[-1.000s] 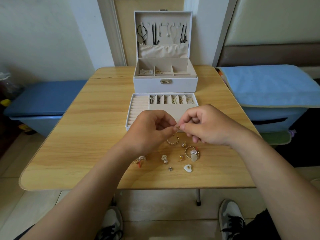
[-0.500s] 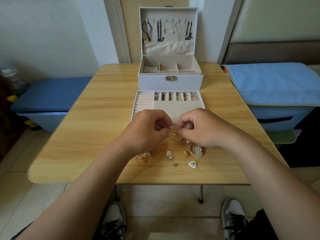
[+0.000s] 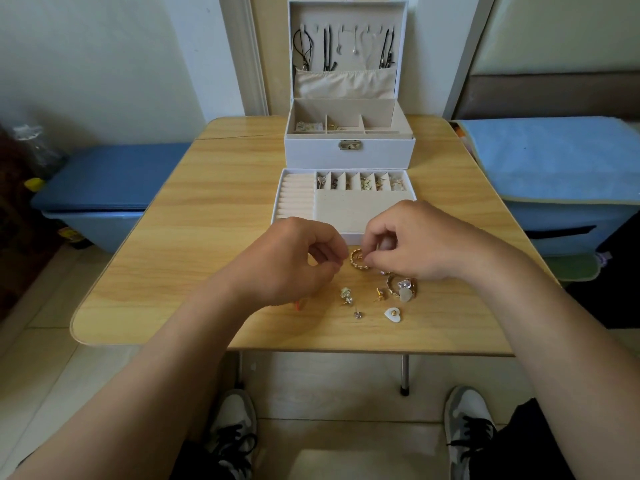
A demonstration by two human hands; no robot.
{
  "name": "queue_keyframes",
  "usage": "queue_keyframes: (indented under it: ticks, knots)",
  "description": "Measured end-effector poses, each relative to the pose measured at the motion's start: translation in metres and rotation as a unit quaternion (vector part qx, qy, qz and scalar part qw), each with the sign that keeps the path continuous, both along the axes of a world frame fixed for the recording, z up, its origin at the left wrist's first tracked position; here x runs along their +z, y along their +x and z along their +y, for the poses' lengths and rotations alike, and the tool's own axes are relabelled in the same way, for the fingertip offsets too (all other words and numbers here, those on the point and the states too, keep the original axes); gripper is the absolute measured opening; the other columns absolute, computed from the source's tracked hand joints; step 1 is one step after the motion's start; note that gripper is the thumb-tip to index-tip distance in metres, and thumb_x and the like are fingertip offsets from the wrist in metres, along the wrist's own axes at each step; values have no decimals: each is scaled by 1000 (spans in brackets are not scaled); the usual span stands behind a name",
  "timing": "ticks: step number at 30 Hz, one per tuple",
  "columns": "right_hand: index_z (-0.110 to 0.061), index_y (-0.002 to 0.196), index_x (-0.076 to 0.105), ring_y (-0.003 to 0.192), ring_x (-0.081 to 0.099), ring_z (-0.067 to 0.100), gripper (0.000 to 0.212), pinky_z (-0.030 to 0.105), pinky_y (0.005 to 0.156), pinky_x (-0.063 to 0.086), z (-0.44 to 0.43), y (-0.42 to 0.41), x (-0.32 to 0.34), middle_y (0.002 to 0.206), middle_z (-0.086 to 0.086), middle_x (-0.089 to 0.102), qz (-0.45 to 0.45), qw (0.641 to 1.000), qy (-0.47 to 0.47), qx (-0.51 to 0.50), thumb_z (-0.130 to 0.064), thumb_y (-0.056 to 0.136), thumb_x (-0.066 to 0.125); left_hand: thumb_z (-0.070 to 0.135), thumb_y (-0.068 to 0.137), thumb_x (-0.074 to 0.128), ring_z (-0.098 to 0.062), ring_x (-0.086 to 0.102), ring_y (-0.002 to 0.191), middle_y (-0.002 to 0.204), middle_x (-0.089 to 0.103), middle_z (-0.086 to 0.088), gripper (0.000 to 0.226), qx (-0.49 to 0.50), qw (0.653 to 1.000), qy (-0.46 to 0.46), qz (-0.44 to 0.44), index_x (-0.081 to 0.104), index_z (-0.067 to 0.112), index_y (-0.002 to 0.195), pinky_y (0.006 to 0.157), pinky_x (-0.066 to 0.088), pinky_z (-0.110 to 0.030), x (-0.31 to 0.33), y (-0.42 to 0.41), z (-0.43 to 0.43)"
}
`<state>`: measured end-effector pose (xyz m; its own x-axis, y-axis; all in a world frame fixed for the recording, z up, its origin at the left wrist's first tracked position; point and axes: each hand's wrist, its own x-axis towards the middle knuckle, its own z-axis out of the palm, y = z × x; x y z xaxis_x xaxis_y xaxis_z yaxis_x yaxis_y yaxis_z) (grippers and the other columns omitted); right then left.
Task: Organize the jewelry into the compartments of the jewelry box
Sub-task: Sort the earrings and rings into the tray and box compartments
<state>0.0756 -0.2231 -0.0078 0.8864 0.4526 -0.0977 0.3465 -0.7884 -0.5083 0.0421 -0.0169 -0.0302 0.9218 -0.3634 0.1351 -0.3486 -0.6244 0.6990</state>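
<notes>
1. Seated at a wooden worktop [image 3: 173, 237], with the jewelry box [image 3: 349, 154] standing open at 12 o'clock and its lift-out tray [image 3: 349, 209] set just in front of it, probably to keep the small cells within easy reach.
2. Appears to pinch the upper edge of a gold hoop [image 3: 358, 263] between thumb and forefinger of the right hand [image 3: 415, 244], other fingers curled under. Found on or barely above the worktop, just at 6 o'clock of the tray's near wall, between the two hands.
3. Left hand [image 3: 294, 261] at 9 o'clock of the hoop, fingers curled, thumb and forefinger drawn close. Cannot tell whether anything tiny sits between them.
4. Probably held this close to steady or sort a small piece with both sets of fingertips.
5. Spread out singly toward 5 and 6 o'clock of the hoop: a second hoop [image 3: 401, 289] with pale charms, a flower stud [image 3: 346, 295], a gold stud [image 3: 380, 294], a silver stud [image 3: 357, 314] and a white heart [image 3: 393, 315]. Kept apart, likely so each lifts without tangling.
6. Along the tray's far edge, a row of small cells already holding pieces; ring rolls [image 3: 294, 199] at its 9 o'clock side bare. Much of the sorting judged done, this cluster still to go.
</notes>
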Motion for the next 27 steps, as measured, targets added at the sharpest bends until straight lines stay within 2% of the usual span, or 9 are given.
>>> queue_keyframes:
  ticks: [4, 10, 12, 14, 17, 19, 22, 27]
  knots:
    - [-28, 79, 75, 63, 63, 2, 9, 25, 65, 52, -4, -8, 6, 70, -8, 71, 32, 999, -15, 30, -20, 84, 74, 1, 83, 70, 1, 63, 78, 87, 74, 5, 22, -37, 999, 32, 6, 75, 20, 94, 65, 39, -3, -1, -6, 3]
    - [-28, 78, 75, 60, 60, -2, 10, 20, 60, 48, -5, -14, 0, 68, -9, 70, 19, 999, -19, 26, -19, 83, 74, 7, 83, 74, 3, 63, 86, 95, 71, 11, 29, -62, 995, 74, 11, 76, 23, 107, 71, 40, -2, -3, -12, -1]
    - [-28, 79, 75, 60, 59, -3, 10, 18, 59, 47, -5, -15, 0, 69, -9, 70, 15, 999, -16, 23, -19, 83, 73, 9, 82, 75, -1, 64, 87, 96, 71, 9, 30, -69, 994, 84, 5, 76, 24, 108, 75, 45, -6, -5, -12, -3]
    - [-28, 79, 75, 61, 59, -3, 10, 17, 59, 47, -5, -16, 0, 70, -9, 70, 10, 1000, -17, 25, -20, 83, 73, 10, 81, 77, -6, 65, 86, 96, 72, 5, 27, -76, 993, 95, -11, 77, 22, 105, 78, 51, -17, -9, -11, -4]
    - [-27, 80, 75, 64, 60, -1, 9, 22, 61, 50, -5, -17, 0, 71, -8, 70, 6, 1000, -18, 22, -20, 83, 72, 10, 80, 77, -7, 62, 79, 90, 70, 5, 22, -72, 992, 105, -25, 79, 23, 98, 75, 52, -27, -11, -10, -5]
    - [-27, 80, 74, 64, 60, 0, 9, 24, 63, 51, -5, -17, 0, 71, -8, 69, 5, 1000, -18, 20, -19, 83, 72, 10, 81, 77, -3, 60, 76, 86, 69, 9, 20, -65, 992, 105, -29, 79, 22, 96, 72, 50, -21, -10, -10, -5]
    - [-28, 81, 74, 64, 62, 2, 9, 25, 65, 52, -6, -16, 1, 71, -9, 69, 9, 1000, -13, 18, -20, 84, 73, 11, 82, 78, 3, 60, 78, 81, 65, 16, 18, -44, 995, 88, -24, 78, 19, 98, 67, 41, -6, -7, -10, -3]
    - [-29, 83, 75, 63, 61, 0, 10, 23, 66, 52, -11, -14, 5, 72, -9, 70, 40, 998, -26, 29, -19, 83, 73, 12, 85, 76, 4, 62, 79, 84, 70, 10, 15, -23, 998, 60, -5, 77, 19, 98, 66, 39, -2, -7, -10, -2]
